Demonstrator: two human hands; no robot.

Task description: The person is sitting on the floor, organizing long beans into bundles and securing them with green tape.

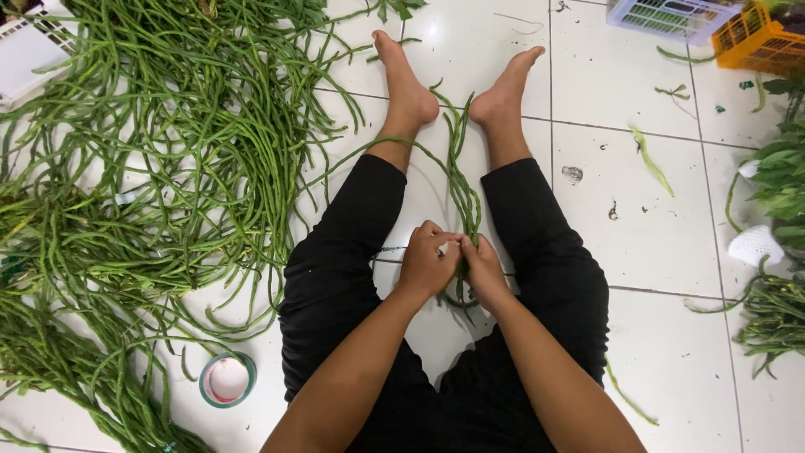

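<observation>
Mid-frame between my legs, my left hand and right hand pinch a bundle of long beans, looks like I'm tying it, so next needs tape roll lower left.

Glossy white tiles, matt beans

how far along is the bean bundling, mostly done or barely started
Probably early. Done: a few tied-looking bunches lie at the right edge, though whether they are tied is unclear. In hand: the left hand and right hand grip one small bundle of long beans between the legs. Left: a big loose pile covers the floor on the left, beside a roll of tape.
</observation>
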